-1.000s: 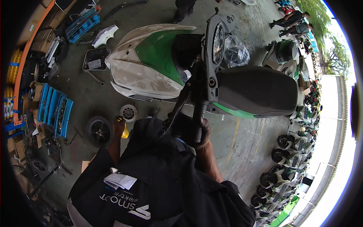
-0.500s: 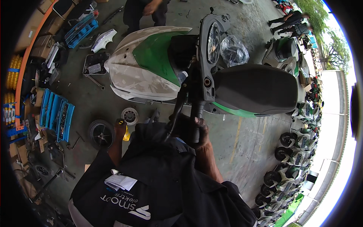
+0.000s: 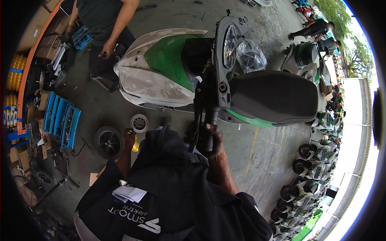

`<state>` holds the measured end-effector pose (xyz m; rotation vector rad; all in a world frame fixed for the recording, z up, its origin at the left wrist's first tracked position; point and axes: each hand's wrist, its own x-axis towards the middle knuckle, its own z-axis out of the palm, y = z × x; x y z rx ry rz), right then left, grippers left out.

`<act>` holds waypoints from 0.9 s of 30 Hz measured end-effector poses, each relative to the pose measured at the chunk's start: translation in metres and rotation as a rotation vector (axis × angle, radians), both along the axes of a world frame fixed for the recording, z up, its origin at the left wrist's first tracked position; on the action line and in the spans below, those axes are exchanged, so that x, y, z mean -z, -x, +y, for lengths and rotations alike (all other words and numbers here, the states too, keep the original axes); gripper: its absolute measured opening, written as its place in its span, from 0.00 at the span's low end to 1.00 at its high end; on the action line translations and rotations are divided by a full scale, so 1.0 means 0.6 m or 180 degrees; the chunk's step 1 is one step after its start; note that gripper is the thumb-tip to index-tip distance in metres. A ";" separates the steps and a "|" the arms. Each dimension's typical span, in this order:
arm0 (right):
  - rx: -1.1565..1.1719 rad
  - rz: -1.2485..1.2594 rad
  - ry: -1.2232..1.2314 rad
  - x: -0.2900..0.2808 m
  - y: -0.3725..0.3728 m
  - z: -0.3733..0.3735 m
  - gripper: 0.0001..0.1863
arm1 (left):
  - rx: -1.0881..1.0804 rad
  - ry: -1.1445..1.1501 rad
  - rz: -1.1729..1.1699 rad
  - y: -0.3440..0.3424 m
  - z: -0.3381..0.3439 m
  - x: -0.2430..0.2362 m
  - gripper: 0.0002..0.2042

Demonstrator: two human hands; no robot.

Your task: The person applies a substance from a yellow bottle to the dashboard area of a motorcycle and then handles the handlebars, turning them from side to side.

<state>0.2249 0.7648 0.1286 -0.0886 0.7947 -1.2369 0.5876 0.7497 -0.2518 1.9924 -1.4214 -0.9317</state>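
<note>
A scooter with a dusty white and green front point(image 3: 161, 68) stands before me, nose to the left. My right hand point(image 3: 215, 140) is closed around the black handlebar grip point(image 3: 211, 118) on its near side. Beside that grip runs a long black brake lever point(image 3: 197, 120); the fingers there are dark and partly hidden. My left hand point(image 3: 128, 140) is low at the left, closed on a small thing with a yellow and black end point(image 3: 129, 131), the rest hidden. Something yellow point(image 3: 136, 144) shows just behind that hand; I cannot tell whether they are joined.
A wheel point(image 3: 109, 142) and a brake disc point(image 3: 139, 123) lie on the floor near my left hand. Further left stands an open blue toolbox point(image 3: 64, 120) by shelving. A co-worker point(image 3: 102, 32) bends beyond the scooter's nose. Parked scooters point(image 3: 317, 150) line the right side.
The brake lever has swung right, closer to the grip. The co-worker has come left and nearer, round the scooter's nose. My left hand stays nearly in place.
</note>
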 end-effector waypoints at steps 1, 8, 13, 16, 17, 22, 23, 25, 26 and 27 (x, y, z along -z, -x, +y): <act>-0.0003 -0.0003 0.0001 -0.001 -0.002 -0.002 0.29 | 0.0009 0.0020 -0.0048 0.000 -0.001 0.001 0.12; -0.0128 0.0062 0.0318 0.025 0.011 0.005 0.31 | 0.0118 0.0269 -0.0047 -0.007 0.004 0.011 0.12; -0.0348 -0.0608 0.0339 0.017 0.011 0.001 0.32 | 0.0080 0.0152 -0.0044 0.000 0.001 0.004 0.12; -0.0185 0.0233 0.0149 0.013 0.006 0.002 0.33 | 0.0004 0.0068 -0.0069 -0.002 0.008 0.008 0.11; -0.0116 0.0097 0.0141 0.004 -0.003 -0.001 0.34 | 0.0018 0.0075 -0.0102 -0.004 0.011 0.011 0.11; -0.0121 -0.0418 0.0020 0.032 0.014 0.009 0.34 | 0.0051 0.0067 -0.0097 0.013 -0.002 -0.009 0.11; -0.0068 -0.0119 0.0048 0.030 0.014 0.010 0.35 | 0.0040 0.0048 -0.0126 0.012 -0.003 -0.012 0.12; -0.0033 0.0174 0.0075 0.015 0.007 0.005 0.36 | 0.0071 0.0110 -0.0122 0.008 -0.001 -0.010 0.12; -0.0014 -0.0113 -0.0055 0.005 0.002 0.002 0.35 | 0.0119 0.0174 -0.0113 0.006 0.000 -0.009 0.12; 0.0017 -0.0395 -0.0183 -0.003 -0.003 -0.001 0.33 | 0.0122 0.0173 -0.0110 0.007 -0.002 -0.009 0.12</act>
